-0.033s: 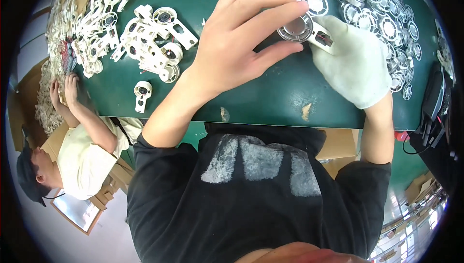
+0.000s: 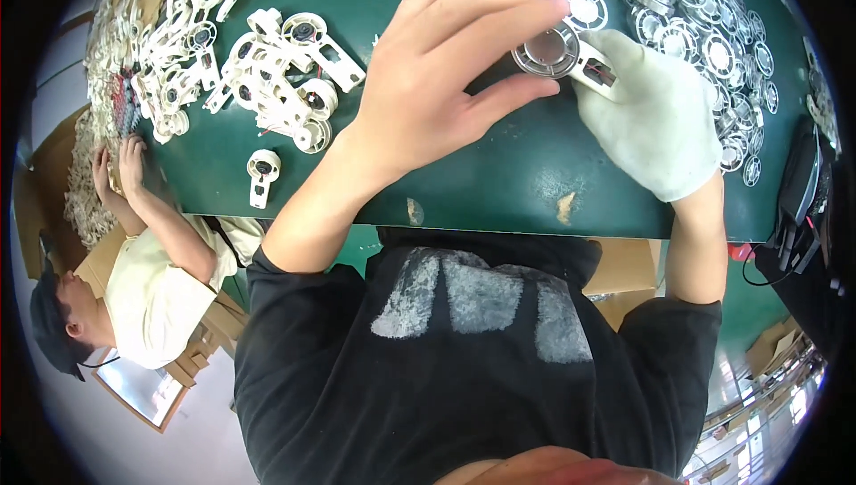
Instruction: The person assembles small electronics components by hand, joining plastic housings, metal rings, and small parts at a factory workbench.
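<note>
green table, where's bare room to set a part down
The widest bare patch lies between the left hand and the gloved right hand, down to the near edge. Smaller: around the lone white part. Crowded: far right, silver rings; left, heaped white parts.

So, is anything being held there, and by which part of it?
Yes, a white fan housing with a silver ring grille: the gloved right grip has its handle, the bare left grip has finger and thumb at the grille's rim.

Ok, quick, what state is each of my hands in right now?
Bare left hand: closed, thumb and finger around the round silver grille's rim.
White-gloved right hand: closed, holding the white plastic handle beside it.
</note>
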`<state>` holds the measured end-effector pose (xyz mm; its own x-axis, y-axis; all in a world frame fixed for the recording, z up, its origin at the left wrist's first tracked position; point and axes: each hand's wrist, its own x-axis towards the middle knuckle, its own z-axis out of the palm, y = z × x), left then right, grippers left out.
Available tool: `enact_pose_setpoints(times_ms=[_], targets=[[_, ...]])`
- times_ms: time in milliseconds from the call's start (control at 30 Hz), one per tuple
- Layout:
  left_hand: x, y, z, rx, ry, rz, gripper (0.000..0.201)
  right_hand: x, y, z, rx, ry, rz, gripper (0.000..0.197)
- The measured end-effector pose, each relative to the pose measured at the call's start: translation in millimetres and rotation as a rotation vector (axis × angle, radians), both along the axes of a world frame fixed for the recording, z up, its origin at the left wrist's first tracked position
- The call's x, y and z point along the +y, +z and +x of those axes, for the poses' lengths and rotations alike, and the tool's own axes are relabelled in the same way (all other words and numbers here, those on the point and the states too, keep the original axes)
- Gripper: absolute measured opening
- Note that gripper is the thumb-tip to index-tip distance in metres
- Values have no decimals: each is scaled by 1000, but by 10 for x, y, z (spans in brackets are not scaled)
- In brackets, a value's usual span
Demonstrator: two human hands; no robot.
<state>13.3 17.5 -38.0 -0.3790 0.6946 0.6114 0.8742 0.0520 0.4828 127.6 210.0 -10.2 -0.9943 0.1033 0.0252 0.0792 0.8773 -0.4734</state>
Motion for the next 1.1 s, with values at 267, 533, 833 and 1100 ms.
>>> enact_pose_setpoints(times_ms=[267, 533, 833, 1100], targets=[[-30, -11, 31, -182, -53, 42, 54, -12, -22, 22, 23, 7, -83, 28], [43, -147, 21, 13, -264, 253, 47, 26, 199, -80, -521, -9, -773, 39], [-74, 59, 145, -876, -345, 55, 43, -116, -59, 65, 40, 166, -379, 30], [40, 446, -288, -1076, -15, -153, 25, -192, 70, 3, -25, -53, -513, 42]])
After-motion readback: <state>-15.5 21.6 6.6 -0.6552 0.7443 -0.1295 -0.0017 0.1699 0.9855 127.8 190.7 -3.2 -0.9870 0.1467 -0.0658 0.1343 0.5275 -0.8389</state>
